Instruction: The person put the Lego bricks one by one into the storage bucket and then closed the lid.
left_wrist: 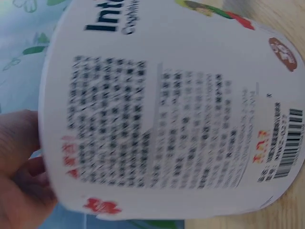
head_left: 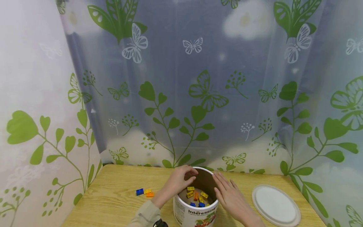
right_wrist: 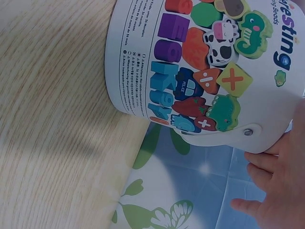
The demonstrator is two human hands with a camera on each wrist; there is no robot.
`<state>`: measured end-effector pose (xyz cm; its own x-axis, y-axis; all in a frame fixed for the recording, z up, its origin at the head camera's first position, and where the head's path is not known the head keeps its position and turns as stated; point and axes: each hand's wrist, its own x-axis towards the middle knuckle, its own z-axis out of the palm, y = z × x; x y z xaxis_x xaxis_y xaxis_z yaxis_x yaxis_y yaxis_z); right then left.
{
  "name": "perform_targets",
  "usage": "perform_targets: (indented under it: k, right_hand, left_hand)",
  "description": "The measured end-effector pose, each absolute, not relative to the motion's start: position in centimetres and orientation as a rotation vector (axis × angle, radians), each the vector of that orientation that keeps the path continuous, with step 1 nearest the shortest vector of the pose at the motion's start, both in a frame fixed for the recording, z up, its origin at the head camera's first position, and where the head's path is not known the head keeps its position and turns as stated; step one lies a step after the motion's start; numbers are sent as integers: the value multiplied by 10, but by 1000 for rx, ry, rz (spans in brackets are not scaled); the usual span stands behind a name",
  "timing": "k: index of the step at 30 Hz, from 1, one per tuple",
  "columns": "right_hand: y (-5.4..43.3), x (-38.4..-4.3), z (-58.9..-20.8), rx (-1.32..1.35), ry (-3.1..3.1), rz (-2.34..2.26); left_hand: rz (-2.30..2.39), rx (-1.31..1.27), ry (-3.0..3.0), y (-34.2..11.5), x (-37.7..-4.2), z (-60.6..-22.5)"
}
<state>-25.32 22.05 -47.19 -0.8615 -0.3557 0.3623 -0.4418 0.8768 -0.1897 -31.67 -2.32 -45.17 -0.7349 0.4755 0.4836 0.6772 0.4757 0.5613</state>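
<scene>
A white tub [head_left: 195, 214] printed "Interesting" stands at the table's front, with several yellow, orange and blue toy building bricks [head_left: 201, 198] on its floor. My left hand [head_left: 178, 179] is at the tub's left rim. Its fingers bend loosely over the opening, the thumb is apart from them, and no brick shows between. Against the right rim lies my right hand [head_left: 231, 197], its fingers fairly straight and pointing away. The left wrist view shows the tub's printed side [left_wrist: 157, 124] with fingers [left_wrist: 19, 143] beside its rim; the right wrist view shows fingers by the handle mount [right_wrist: 248, 132].
Left of the tub, a blue brick [head_left: 139, 191], a yellow brick [head_left: 147, 191] and an orange brick [head_left: 150, 194] lie on the wooden table [head_left: 113, 201]. A round white lid [head_left: 275, 203] lies to the right. Patterned curtain [head_left: 175, 126] hangs behind the table.
</scene>
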Motion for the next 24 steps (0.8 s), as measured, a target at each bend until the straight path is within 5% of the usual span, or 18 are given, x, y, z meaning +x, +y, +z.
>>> perform_targets:
  k: [24]
  right_hand:
    - [221,-254,-473,604,-2720,359]
  left_hand:
    - [-1191,-542,-2418,-132,-326,-445]
